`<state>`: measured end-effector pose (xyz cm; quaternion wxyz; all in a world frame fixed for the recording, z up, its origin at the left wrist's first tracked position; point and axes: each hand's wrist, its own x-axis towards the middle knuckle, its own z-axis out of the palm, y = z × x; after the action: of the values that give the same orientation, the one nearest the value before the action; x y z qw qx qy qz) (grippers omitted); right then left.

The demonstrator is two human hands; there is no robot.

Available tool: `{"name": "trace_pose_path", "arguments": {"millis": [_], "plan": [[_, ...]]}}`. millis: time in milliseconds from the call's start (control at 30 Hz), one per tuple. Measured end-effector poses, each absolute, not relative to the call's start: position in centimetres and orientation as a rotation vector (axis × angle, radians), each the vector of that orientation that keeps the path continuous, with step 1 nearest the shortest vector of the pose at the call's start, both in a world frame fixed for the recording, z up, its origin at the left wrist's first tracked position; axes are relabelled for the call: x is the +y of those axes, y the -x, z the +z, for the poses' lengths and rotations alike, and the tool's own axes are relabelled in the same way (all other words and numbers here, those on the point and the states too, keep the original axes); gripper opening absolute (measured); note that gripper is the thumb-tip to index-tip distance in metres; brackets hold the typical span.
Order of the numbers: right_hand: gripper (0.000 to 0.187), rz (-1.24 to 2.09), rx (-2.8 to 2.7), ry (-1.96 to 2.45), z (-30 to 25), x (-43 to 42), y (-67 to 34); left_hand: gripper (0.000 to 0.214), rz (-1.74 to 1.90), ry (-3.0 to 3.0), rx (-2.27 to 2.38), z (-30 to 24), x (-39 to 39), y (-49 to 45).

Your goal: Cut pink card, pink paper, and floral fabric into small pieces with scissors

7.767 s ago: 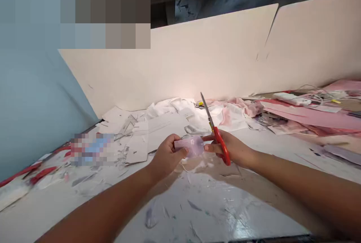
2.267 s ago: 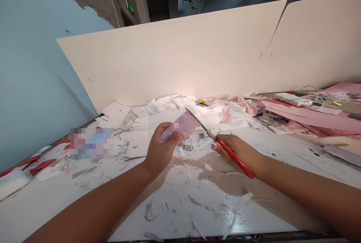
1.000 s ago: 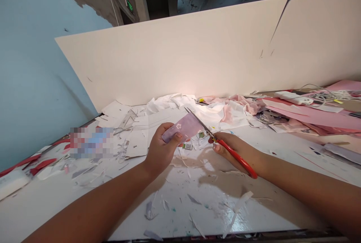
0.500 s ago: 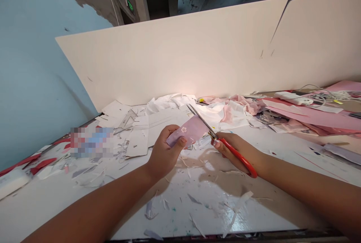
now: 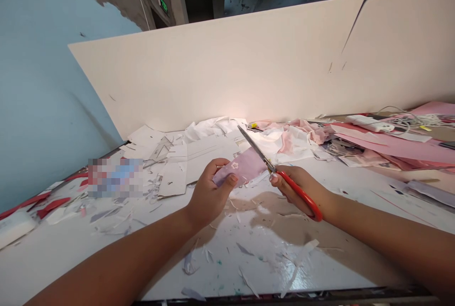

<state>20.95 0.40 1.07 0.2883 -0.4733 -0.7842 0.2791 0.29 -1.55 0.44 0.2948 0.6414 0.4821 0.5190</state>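
Note:
My left hand [image 5: 213,192] pinches a small piece of pink-lilac fabric [image 5: 243,166] with white flower prints, thumb on top and fingers beneath. My right hand [image 5: 296,185] is closed around the red handles of a pair of scissors [image 5: 297,193]. The metal blades point up and to the left, lying along the right edge of the fabric, and they look closed together. Whether the fabric is between the blades I cannot tell. Both hands are held above the white table [image 5: 227,268].
Thin offcuts [image 5: 295,268] litter the table. White cardboard pattern pieces [image 5: 174,168] lie at the left back, with crumpled white fabric [image 5: 216,128] behind. Pink sheets [image 5: 401,142], a white power strip [image 5: 371,122] and cables are at the right. A white partition [image 5: 227,69] stands behind.
The scissor blades, parted half a second ago, are now together. The fabric has shifted slightly to the right with my left hand.

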Motion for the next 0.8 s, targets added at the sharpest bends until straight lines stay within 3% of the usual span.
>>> {"name": "trace_pose_path", "arguments": {"millis": [367, 600, 800], "plan": [[0.031, 0.985, -1.874, 0.960, 0.7, 1.1, -20.9, 0.027, 1.072, -1.707, 1.157, 0.2, -2.4, -0.9], [0.024, 1.025, -1.876, 0.981, 0.7, 0.5, -20.5, 0.040, 0.835, -1.332, 0.711, 0.2, -1.7, -0.8], [0.027, 1.065, -1.775, 0.949, -0.4, 1.0, -20.1, 0.034, 0.899, -1.326, 0.859, 0.3, -1.9, -1.2]]}}
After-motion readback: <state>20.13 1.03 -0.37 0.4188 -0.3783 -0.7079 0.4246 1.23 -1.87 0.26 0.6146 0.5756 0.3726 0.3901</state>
